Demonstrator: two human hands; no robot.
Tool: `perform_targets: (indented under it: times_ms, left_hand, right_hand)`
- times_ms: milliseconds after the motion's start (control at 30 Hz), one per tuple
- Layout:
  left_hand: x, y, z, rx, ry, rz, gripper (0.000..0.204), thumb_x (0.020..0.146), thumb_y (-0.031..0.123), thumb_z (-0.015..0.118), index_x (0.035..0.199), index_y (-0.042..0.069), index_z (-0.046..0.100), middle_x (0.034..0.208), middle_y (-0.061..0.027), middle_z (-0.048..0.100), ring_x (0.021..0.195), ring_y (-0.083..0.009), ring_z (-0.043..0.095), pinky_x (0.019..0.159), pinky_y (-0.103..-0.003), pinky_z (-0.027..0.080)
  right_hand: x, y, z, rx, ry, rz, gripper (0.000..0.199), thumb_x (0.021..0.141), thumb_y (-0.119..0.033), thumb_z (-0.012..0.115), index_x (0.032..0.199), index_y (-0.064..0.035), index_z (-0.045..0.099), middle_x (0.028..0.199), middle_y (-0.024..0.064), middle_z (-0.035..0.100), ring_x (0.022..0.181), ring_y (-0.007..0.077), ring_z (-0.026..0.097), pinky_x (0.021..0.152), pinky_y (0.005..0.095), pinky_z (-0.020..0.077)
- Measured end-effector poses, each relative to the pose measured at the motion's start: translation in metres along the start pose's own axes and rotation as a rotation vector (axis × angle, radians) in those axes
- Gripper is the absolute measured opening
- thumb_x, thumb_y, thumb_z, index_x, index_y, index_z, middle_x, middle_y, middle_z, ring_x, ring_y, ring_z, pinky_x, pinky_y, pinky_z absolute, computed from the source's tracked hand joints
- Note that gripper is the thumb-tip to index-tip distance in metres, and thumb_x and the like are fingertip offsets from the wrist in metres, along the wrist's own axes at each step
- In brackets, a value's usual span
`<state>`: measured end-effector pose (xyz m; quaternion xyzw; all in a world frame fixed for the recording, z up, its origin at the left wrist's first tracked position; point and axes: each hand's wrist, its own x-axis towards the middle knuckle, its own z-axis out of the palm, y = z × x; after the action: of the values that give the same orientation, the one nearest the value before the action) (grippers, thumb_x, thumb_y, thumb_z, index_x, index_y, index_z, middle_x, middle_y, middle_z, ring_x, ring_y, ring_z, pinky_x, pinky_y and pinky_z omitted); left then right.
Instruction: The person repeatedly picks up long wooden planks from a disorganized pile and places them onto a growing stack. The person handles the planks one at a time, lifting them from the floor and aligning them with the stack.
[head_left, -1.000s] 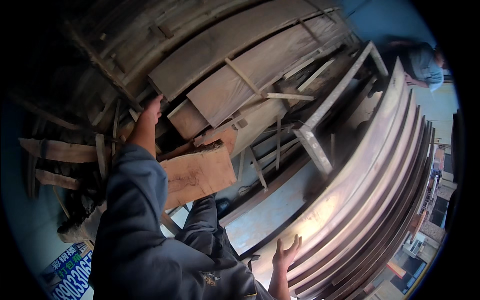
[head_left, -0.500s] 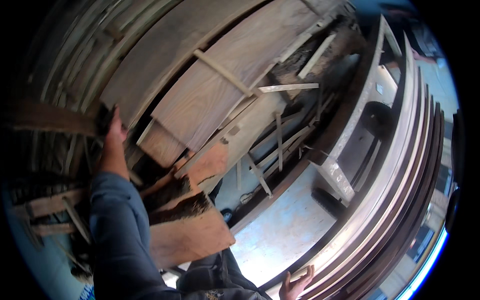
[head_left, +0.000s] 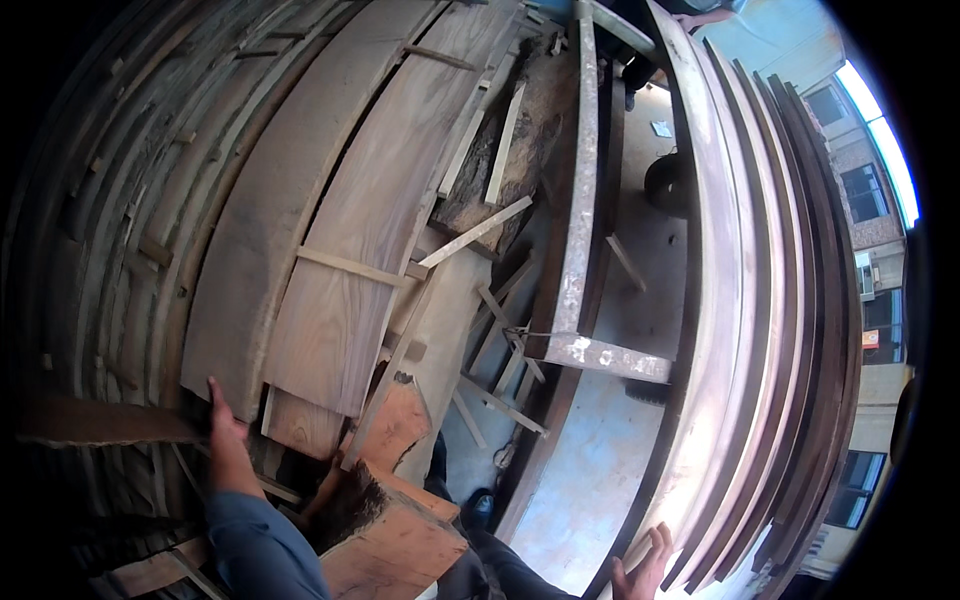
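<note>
My left hand (head_left: 228, 425) is at the near end of a wide grey-brown plank (head_left: 270, 190). Its thumb lies up over the plank's end; the other fingers are mostly hidden in shadow. Just left of that hand, a dark rough-edged board (head_left: 115, 422) ends close to the wrist. At the lower right, my right hand (head_left: 645, 568) is closed around the near end of a pale plank (head_left: 705, 400), with its fingers bent. This plank is the innermost of a row of long boards on the right.
A paler grained plank (head_left: 340, 330) with a cross stick lies beside the wide one. Offcut wood blocks (head_left: 400, 550) lie below. A worn metal frame (head_left: 580, 200) stands mid-view over a wheel (head_left: 665, 185). Another person's hand (head_left: 700, 18) is at the far end.
My view has swung round, so the planks stand more upright in it. Both hands remain at the same plank ends, and the right hand's fingers look more bent.
</note>
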<state>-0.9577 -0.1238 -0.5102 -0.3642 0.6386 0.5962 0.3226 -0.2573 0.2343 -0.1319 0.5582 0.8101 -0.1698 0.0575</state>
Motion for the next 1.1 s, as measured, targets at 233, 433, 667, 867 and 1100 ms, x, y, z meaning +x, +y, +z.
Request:
perform_targets:
  times_ms: [233,433,667,867,1100]
  left_hand:
    - [-0.121,-0.026,0.056,-0.145,-0.243,-0.023,0.098,0.087,0.082,0.057,0.160,0.019,0.037,0.160,-0.0018,0.045,0.143,-0.0282,0.046,0.113,-0.049,0.042]
    - [-0.277,0.002,0.091,-0.172,-0.173,-0.040,0.101,0.081,0.081,0.068,0.158,0.023,0.038,0.156,-0.0067,0.044,0.141,-0.0320,0.043,0.109,-0.056,0.043]
    - [-0.416,0.018,0.141,-0.205,-0.356,-0.013,0.112,0.077,0.078,0.074,0.162,0.020,0.031,0.166,-0.0066,0.030,0.152,-0.0271,0.028,0.126,-0.050,0.021]
    - [-0.497,0.011,0.202,-0.260,-0.384,-0.018,0.098,0.079,0.072,0.077,0.153,0.016,0.045,0.153,-0.0060,0.047,0.140,-0.0265,0.045,0.117,-0.045,0.039]
    - [-0.545,0.001,0.259,-0.384,-0.398,-0.128,0.078,0.080,0.065,0.081,0.134,0.014,0.060,0.131,-0.0034,0.064,0.118,-0.0235,0.062,0.100,-0.043,0.057]
  right_hand:
    - [-0.002,-0.014,-0.021,-0.050,0.002,0.013,0.082,0.086,-0.020,0.076,0.151,0.0051,0.033,0.149,0.0311,0.043,0.137,0.0464,0.045,0.113,0.0529,0.0392]
    - [-0.012,0.014,-0.027,0.039,-0.021,0.055,0.089,0.075,-0.025,0.081,0.148,0.0007,0.037,0.155,0.0311,0.034,0.143,0.0488,0.033,0.118,0.0571,0.0301]
    - [-0.021,0.020,-0.049,0.006,-0.046,0.056,0.086,0.075,-0.030,0.082,0.146,-0.0029,0.042,0.154,0.0266,0.037,0.141,0.0447,0.038,0.114,0.0526,0.0385]
    - [-0.024,0.027,-0.054,-0.016,-0.064,0.037,0.089,0.077,-0.035,0.082,0.149,-0.0038,0.041,0.156,0.0246,0.036,0.142,0.0426,0.038,0.109,0.0527,0.0439]
    - [-0.023,0.030,-0.051,-0.044,-0.060,0.020,0.083,0.076,-0.034,0.082,0.143,-0.0047,0.043,0.154,0.0245,0.037,0.138,0.0432,0.040,0.108,0.0494,0.0473]
